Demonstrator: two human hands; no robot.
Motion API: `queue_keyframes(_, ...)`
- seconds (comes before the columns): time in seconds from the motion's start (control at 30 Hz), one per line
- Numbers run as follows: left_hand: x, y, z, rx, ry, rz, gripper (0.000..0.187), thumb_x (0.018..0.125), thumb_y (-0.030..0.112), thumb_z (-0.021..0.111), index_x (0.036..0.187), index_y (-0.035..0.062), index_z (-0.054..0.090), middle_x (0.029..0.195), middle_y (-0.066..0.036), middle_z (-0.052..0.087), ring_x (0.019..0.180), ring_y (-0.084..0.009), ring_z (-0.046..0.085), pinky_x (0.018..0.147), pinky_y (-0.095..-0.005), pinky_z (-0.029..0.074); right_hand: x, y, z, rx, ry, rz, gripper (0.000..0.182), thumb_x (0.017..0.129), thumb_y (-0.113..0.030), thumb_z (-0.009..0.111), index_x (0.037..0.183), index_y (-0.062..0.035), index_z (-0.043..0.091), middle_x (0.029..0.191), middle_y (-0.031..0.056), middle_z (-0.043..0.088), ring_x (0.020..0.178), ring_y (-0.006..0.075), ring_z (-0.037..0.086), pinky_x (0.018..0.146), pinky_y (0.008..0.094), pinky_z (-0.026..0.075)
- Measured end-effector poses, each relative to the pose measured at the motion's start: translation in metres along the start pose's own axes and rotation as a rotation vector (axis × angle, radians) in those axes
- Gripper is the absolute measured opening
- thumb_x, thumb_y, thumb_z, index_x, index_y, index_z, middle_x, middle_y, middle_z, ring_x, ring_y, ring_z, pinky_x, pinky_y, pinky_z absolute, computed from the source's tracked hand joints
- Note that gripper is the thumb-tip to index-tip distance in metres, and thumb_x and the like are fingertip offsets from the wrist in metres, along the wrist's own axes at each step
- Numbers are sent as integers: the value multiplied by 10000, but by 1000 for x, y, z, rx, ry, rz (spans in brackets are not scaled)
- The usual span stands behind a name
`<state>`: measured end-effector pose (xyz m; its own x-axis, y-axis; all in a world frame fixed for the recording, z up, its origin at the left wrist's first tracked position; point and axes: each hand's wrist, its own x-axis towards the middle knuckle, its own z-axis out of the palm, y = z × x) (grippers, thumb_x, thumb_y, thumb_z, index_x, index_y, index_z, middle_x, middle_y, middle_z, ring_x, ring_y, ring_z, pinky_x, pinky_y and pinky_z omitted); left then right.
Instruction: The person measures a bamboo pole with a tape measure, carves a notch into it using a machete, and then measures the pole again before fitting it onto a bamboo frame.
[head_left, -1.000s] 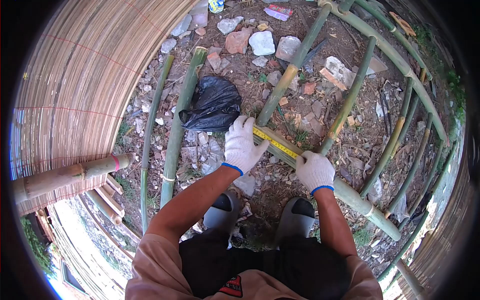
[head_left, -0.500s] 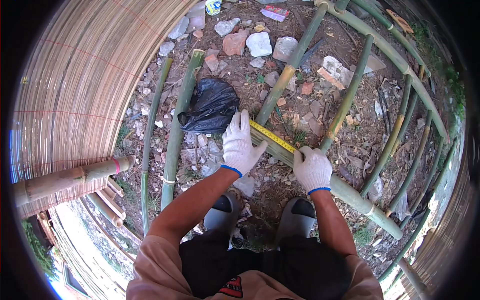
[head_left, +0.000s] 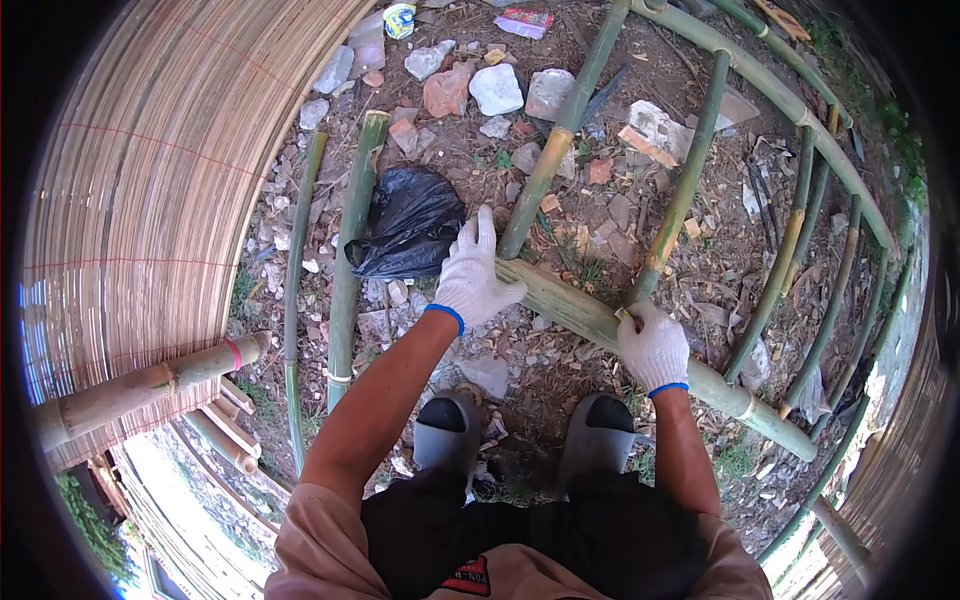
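A thick green bamboo pole (head_left: 570, 306) slants across the ground in front of me. At its upper left end is my left hand (head_left: 478, 272) in a white glove, fingers stretched out, thumb beside the pole's end. My right hand (head_left: 653, 348), also gloved, rests farther down the pole with curled fingers; what they hold is hidden. A black plastic bag (head_left: 412, 222) lies just left of my left hand. Beyond the pole, a thinner bamboo piece (head_left: 540, 185) and a curved one (head_left: 683, 200) run away from it.
Two bamboo poles, one thick (head_left: 350, 260) and one thin (head_left: 292, 290), lie at the left beside a slatted bamboo screen (head_left: 150, 170). Stones (head_left: 496, 90) and brick pieces (head_left: 448, 90) litter the soil. More curved bamboo (head_left: 780, 280) lies right. My feet stand below the pole.
The yellow tape measure stretched between my hands along the pole is no longer visible. My right hand has shifted right and down along the pole; my left hand stays near its end.
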<state>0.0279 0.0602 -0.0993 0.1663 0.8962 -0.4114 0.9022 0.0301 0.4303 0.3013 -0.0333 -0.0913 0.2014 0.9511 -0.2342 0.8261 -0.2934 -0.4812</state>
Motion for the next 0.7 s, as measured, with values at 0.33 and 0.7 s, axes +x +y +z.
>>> queue_keyframes(0.33,20,-6,2,-64,-106,136,1245,729,257,834,1616,-61,20,1526,-341,337,1368,-470,433,1161,-459,379,-112,56,-15,-194,-142,131,449,866,-457,730,964,-19,702,871,215,683,889,409,684,785,506,549)
queue_keyframes(0.7,29,-10,-5,70,-325,193,993,911,245,685,1654,11,70,1611,-322,282,1464,-430,353,1204,-463,300,-187,88,0,59,333,628,542,875,-419,749,1258,-55,629,1109,187,652,1023,397,626,884,514,495)
